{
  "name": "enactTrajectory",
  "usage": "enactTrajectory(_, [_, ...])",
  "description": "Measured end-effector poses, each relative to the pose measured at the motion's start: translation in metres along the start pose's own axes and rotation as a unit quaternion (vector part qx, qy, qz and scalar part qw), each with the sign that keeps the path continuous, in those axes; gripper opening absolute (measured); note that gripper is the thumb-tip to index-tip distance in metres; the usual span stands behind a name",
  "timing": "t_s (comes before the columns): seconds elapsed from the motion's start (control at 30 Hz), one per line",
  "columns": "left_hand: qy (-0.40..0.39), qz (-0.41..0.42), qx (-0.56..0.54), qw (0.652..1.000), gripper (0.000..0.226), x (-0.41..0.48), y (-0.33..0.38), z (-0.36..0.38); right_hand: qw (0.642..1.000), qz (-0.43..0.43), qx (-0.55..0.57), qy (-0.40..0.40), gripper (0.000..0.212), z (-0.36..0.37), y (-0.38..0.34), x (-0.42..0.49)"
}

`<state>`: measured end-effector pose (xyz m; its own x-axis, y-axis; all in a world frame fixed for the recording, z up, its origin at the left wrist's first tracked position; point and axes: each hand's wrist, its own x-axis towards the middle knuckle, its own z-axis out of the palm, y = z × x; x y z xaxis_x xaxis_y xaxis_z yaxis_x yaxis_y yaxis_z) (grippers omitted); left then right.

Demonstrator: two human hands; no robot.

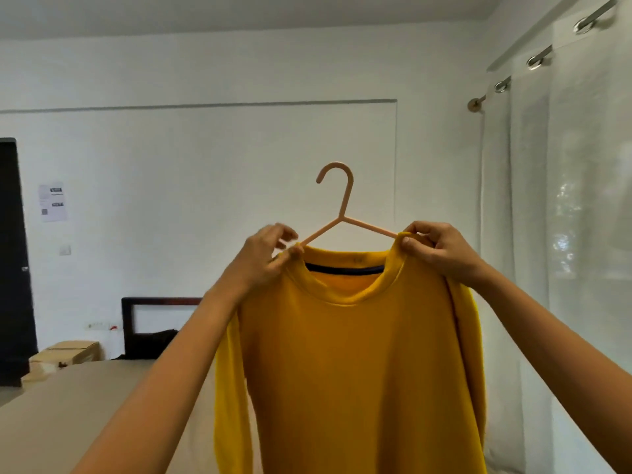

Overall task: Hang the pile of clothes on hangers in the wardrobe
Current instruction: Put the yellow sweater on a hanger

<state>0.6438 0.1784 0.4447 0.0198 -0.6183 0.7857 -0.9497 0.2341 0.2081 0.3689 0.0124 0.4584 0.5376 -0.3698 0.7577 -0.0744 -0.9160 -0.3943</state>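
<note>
A yellow long-sleeved shirt (355, 364) hangs in front of me at chest height, its neckline around a pale pink plastic hanger (343, 213). The hanger's hook points up and curls to the left. My left hand (265, 256) pinches the shirt's left shoulder at the hanger's left arm. My right hand (436, 249) pinches the collar edge at the hanger's right arm. Both sleeves dangle down along the shirt's sides. The hanger's lower part is hidden inside the shirt. No wardrobe is in view.
A beige bed (68, 412) stretches at the lower left, with a dark headboard (154, 323) and cardboard boxes (68, 354) behind it. A dark door (13, 261) stands at the far left. White curtains (564, 234) hang on the right.
</note>
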Motion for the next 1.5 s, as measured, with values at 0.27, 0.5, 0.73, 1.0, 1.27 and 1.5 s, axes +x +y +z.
enactTrajectory(0.27, [-0.007,0.048,-0.128,0.991,0.019,0.009,0.014,0.056,0.988,0.018,-0.152,-0.016,0.021,-0.056,-0.016,-0.042])
enactTrajectory(0.5, [-0.041,0.149,-0.292,0.944,0.03,0.042,0.085,0.096,0.889,0.026,-0.434,0.144,0.017,-0.116,-0.058,-0.139])
enactTrajectory(0.73, [-0.035,0.361,-0.337,0.869,0.045,0.058,0.245,0.151,0.714,0.131,-0.616,0.306,0.026,-0.184,-0.18,-0.267])
enactTrajectory(1.0, [0.014,0.377,-0.574,0.727,0.03,0.01,0.508,0.151,0.48,0.203,-0.81,0.269,0.035,-0.27,-0.368,-0.394])
enactTrajectory(1.27, [-0.05,0.384,-0.712,0.586,0.033,-0.077,0.753,0.107,0.252,0.318,-0.898,0.168,0.035,-0.299,-0.54,-0.502])
enactTrajectory(1.5, [-0.106,0.417,-0.777,0.459,0.02,-0.159,0.917,0.042,0.015,0.328,-0.929,0.173,0.032,-0.321,-0.625,-0.545])
